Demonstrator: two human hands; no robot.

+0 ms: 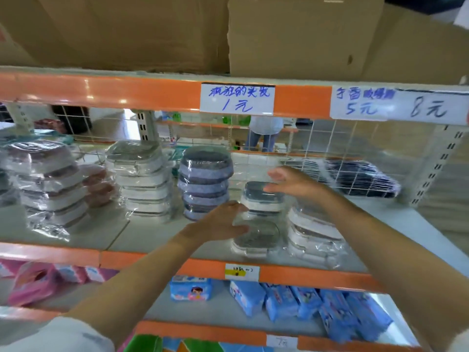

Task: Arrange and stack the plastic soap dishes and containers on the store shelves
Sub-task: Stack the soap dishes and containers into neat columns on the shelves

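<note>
On the grey shelf board [152, 232] stand stacks of plastic-wrapped soap dishes. A short stack of white dishes with dark lids [262, 201] is in the middle, with a single wrapped dish [256, 237] in front of it. My left hand [218, 222] reaches in with straight fingers beside that front dish, touching its left side. My right hand [291, 181] hovers flat over the short stack's top, blurred by motion. A leaning stack of white dishes [312, 232] lies to the right. A blue-grey round stack [204, 181] stands to the left.
More wrapped stacks, white [142, 179] and pinkish [48, 181], fill the shelf's left part. A dark wrapped bundle [355, 177] leans on the wire back grid. Orange shelf edges carry price labels [237, 100]. Blue packets [317, 303] sit on the shelf below. Someone stands behind the grid.
</note>
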